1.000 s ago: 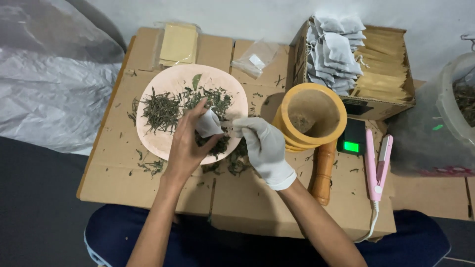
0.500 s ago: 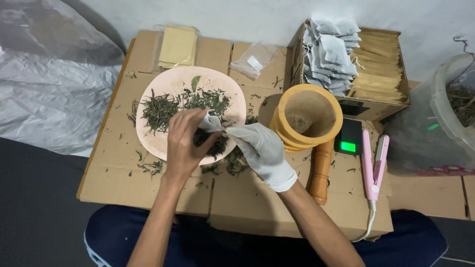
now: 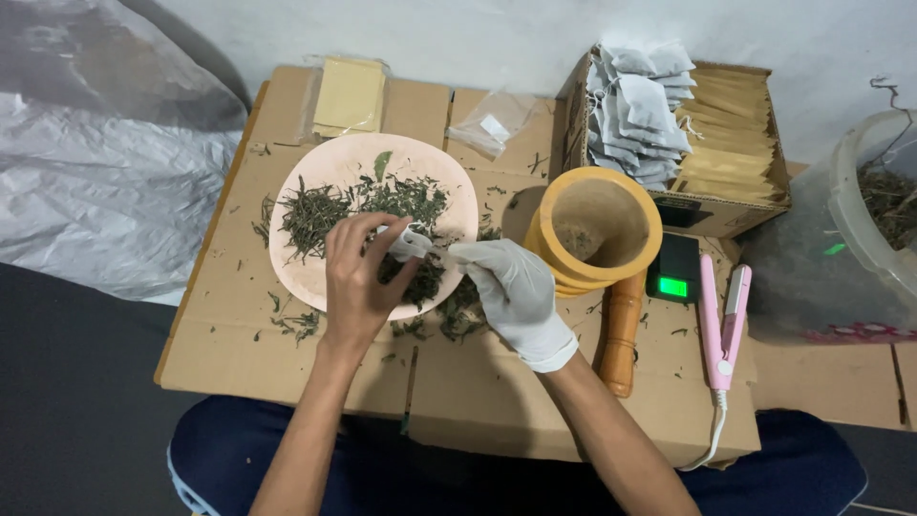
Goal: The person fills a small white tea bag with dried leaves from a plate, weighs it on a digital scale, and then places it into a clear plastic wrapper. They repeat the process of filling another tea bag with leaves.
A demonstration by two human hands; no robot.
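My bare left hand (image 3: 355, 277) and my white-gloved right hand (image 3: 511, 291) both grip a small white filter bag (image 3: 409, 243) over the near edge of a pale pink plate (image 3: 330, 162). Dried green leaves (image 3: 315, 212) lie in piles on the plate, and more have spilled onto the cardboard below my right hand. The left thumb and fingers pinch the bag's left side; the gloved fingers hold its right end. What is inside the bag is hidden.
A yellow wooden mortar (image 3: 597, 229) and its pestle (image 3: 621, 334) stand right of my hands. Beyond are a small scale (image 3: 674, 275), a pink heat sealer (image 3: 721, 320), a carton of bags (image 3: 688, 124), a plastic tub (image 3: 874, 205), and flat packets (image 3: 350, 96).
Both hands have kept hold of the bag over the plate; they shifted slightly and the bag turned a little between the fingers.
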